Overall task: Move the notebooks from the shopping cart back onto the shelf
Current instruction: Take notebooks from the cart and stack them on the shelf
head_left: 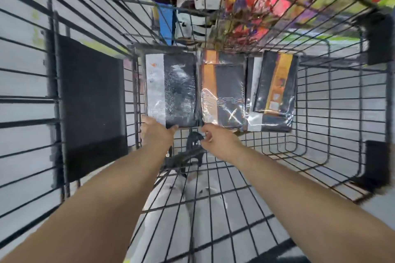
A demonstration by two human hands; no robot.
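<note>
The left grip (157, 132) pinches the near edge of the white-banded notebook (175, 89), thumb on top. The right grip (215, 141), fingers curled, sits at the orange-banded notebook (224, 96)'s near corner; I cannot tell if it holds it. Stacked notebooks (275, 85) lie further right on the cart (320, 113) floor.

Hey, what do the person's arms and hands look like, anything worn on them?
The left forearm and right forearm are bare, no sleeves in view. The left hand and right hand wear no gloves; no watch, bracelet or ring is visible.
</note>
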